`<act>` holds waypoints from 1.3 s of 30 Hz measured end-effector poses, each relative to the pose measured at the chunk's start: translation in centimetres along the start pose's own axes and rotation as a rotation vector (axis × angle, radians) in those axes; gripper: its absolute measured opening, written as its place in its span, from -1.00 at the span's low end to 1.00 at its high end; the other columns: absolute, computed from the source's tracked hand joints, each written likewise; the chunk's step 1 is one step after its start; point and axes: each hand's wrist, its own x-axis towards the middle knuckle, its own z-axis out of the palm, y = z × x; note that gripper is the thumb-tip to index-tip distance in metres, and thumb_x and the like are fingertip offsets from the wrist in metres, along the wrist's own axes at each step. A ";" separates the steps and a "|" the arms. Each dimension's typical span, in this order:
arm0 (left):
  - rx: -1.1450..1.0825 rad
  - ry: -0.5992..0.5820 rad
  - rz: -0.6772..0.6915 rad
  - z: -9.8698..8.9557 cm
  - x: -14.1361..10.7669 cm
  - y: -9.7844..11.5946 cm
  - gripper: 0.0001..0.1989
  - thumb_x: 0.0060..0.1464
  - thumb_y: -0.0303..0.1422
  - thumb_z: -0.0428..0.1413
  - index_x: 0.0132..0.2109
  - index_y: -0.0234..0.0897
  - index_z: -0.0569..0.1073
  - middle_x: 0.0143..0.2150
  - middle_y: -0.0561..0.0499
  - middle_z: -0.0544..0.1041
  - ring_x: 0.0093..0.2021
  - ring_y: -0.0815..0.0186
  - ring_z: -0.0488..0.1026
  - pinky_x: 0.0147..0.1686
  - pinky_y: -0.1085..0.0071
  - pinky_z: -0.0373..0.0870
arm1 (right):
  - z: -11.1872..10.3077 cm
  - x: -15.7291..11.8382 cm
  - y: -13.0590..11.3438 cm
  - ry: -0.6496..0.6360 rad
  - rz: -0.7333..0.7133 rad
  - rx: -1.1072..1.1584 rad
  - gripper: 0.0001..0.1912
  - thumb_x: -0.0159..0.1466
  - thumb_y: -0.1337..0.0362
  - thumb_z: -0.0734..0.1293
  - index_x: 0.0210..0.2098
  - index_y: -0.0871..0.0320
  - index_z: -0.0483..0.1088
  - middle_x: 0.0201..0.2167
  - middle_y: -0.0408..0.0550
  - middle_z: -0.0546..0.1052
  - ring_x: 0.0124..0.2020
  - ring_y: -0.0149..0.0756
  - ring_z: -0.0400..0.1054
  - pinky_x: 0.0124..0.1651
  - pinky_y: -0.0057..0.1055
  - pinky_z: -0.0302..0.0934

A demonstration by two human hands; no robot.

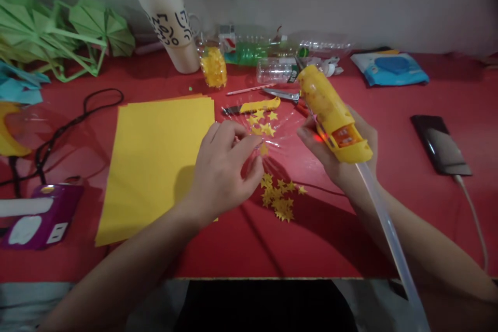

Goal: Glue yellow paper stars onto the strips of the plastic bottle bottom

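My right hand (330, 158) is wrapped round a yellow hot glue gun (329, 109), with a long pale glue stick (383, 212) sticking out of its back end. A red light glows by the thumb. Thumb and fingertips of my left hand (229, 166) are pinched together; what they hold is too small to make out. Just beyond them, several yellow paper stars (267, 129) lie among thin clear shiny strands (286, 132) on the red table (233, 254). Nearer to me is a pile of small yellow stars (278, 196).
Left of my hands lies a stack of yellow paper (155, 166). Behind are a yellow cutter (252, 107), scissors (282, 94), a jar of yellow pieces (213, 67), plastic bottles (272, 70) and a white tumbler (171, 21). A phone (439, 144) with a cable lies right.
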 end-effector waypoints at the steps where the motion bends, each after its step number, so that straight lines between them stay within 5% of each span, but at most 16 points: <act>1: -0.005 0.002 -0.003 0.0 0.0 0.0 -0.86 0.12 -0.46 0.09 -0.16 -0.17 0.44 -0.25 -0.03 0.42 -0.27 0.21 0.37 -0.22 0.17 0.35 | 0.0 -0.1 0.4 0.001 0.021 0.018 -0.75 0.22 0.08 0.43 -0.43 0.02 0.32 -0.46 -0.16 0.42 -0.43 -0.27 0.36 -0.37 -0.26 0.31; 8: -0.016 0.038 -0.175 -0.6 -0.4 0.3 -0.74 0.08 -0.44 0.15 -0.06 -0.12 0.41 -0.03 -0.08 0.35 0.03 0.09 0.36 0.07 0.02 0.35 | 0.2 -1.1 4.0 0.009 0.229 0.262 -0.77 0.22 0.05 0.42 -0.32 0.06 0.41 -0.39 -0.12 0.53 -0.39 -0.31 0.44 -0.32 -0.32 0.39; 13: -0.031 -0.039 -0.282 -0.4 -2.3 0.8 -0.46 0.07 -0.31 0.19 0.18 -0.11 0.24 0.25 -0.17 0.17 0.32 -0.04 0.15 0.26 -0.11 0.20 | -0.5 -0.7 3.8 -0.005 0.489 0.388 -0.79 0.12 0.11 0.46 -0.33 0.08 0.47 -0.26 -0.09 0.56 -0.17 -0.21 0.46 -0.09 -0.19 0.40; 17: -0.030 0.027 -0.288 -0.3 -3.0 0.8 -0.60 0.13 -0.30 0.15 0.11 -0.14 0.29 0.20 -0.14 0.24 0.27 0.04 0.23 0.26 -0.04 0.22 | -0.6 -0.8 3.5 -0.001 0.623 0.468 -0.82 0.10 0.15 0.44 -0.33 0.07 0.48 -0.22 -0.09 0.56 -0.10 -0.19 0.45 0.07 -0.15 0.33; 23: -0.051 0.173 -0.264 -0.7 -2.6 0.0 -0.94 0.18 -0.38 0.12 -0.25 -0.20 0.36 -0.08 -0.04 0.38 0.03 0.20 0.40 0.06 0.17 0.36 | 0.1 -1.6 4.3 -0.115 0.639 0.501 -0.70 0.13 0.10 0.43 -0.16 0.04 0.50 -0.08 -0.09 0.58 0.03 -0.14 0.43 0.23 -0.05 0.22; 31: 0.057 0.167 -0.246 -0.6 -1.8 -2.3 -0.67 0.30 -0.26 -0.01 -0.45 -0.22 0.31 -0.34 0.01 0.41 -0.25 0.26 0.37 -0.14 0.22 0.32 | 0.2 -1.8 3.9 -0.105 0.631 0.507 -0.75 0.13 0.13 0.42 -0.21 0.05 0.49 -0.12 -0.11 0.59 0.04 -0.13 0.44 0.25 -0.07 0.20; 39: 0.176 0.141 0.037 0.1 -2.2 -0.6 -0.74 0.22 -0.31 0.13 0.05 -0.09 0.49 0.19 -0.12 0.30 0.19 0.07 0.29 0.15 0.04 0.25 | 0.4 -2.4 4.2 -0.147 0.655 0.535 -0.65 0.15 0.07 0.42 -0.10 0.04 0.49 -0.06 -0.08 0.58 0.09 -0.07 0.42 0.26 0.01 0.17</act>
